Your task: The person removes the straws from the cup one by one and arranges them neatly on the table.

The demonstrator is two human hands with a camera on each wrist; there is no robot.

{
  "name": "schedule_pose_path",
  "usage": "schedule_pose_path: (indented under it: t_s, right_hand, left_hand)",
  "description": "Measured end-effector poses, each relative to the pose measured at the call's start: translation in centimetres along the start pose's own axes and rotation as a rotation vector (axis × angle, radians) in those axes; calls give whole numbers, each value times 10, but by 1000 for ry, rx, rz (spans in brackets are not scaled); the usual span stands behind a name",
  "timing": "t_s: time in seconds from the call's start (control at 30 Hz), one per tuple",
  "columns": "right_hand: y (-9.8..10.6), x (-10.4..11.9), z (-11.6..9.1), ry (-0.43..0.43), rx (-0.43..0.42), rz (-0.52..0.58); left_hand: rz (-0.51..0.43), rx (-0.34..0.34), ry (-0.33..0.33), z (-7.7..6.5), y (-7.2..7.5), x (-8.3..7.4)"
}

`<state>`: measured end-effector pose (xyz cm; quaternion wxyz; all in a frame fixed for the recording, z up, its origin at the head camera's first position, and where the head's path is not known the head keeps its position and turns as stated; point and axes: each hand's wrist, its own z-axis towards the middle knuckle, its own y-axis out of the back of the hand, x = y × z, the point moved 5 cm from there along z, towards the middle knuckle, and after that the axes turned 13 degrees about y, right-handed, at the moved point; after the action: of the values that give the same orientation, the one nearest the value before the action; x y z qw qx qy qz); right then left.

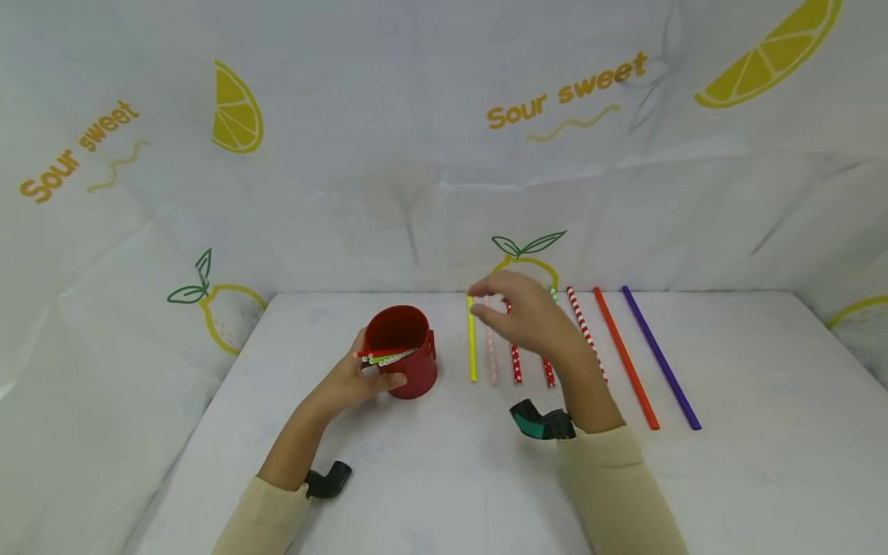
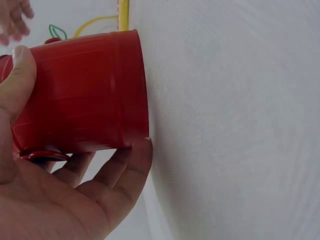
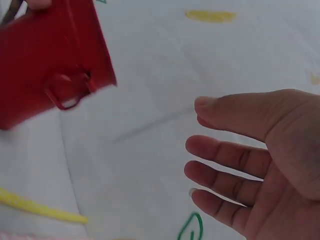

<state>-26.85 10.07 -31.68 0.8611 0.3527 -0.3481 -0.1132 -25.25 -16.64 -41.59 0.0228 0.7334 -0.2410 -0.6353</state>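
My left hand (image 1: 350, 381) grips a red bucket (image 1: 419, 370), its thumb across the near side and its fingers around the left side. Several thin paper straws (image 1: 381, 357) lean together at the bucket's rim, red, green and whitish ends showing. In the left wrist view the bucket (image 2: 85, 90) lies between thumb and fingers, with a small handle low on its wall. My right hand (image 1: 523, 312) hovers over a row of straws, thumb and fingers apart, holding nothing. Nearest its fingertips is a yellow straw (image 1: 472, 347); the forearm hides parts of patterned ones.
Beside the yellow straw lie a pale pink straw (image 1: 492, 358), a red dotted straw (image 1: 516, 362) and others. Farther right are a red striped straw (image 1: 583, 324), an orange straw (image 1: 627, 358) and a purple straw (image 1: 661, 357). A lemon-printed cloth (image 1: 430, 231) rises behind the table.
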Motion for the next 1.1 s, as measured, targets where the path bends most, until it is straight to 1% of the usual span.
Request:
schedule_pose_path:
  t_s: [0.07,0.17,0.27,0.33,0.43,0.5,0.57,0.63,0.8,1.1]
  right_hand:
    - [-21,13,7,80,76,26]
    - [-48,29,14,177,185,49]
    - [-69,39,16,255,254,44]
    - [-78,44,17,315,267,9]
    - [-84,49,19,414,240,-68]
    - [-87,51,21,452,222,-116]
    - [-88,53,22,470,207,-148]
    - [-88,53,24,468,202,-168]
    - [-90,52,27,464,210,-186]
    - [-89,52,26,442,226,-138]
  left_hand:
    - [4,-7,13,1,0,1]
    - [8,-3,19,2,-1,4]
    - [4,9,20,3,-3,5]
    - [2,15,13,3,-4,6]
    - [2,14,11,1,-2,5]
    - [4,13,10,1,-1,4]
    - [3,18,8,1,-1,4]
    - [2,21,8,1,0,3]
    - [3,15,1,1,2,3]
    - [-2,13,-6,1,2,2]
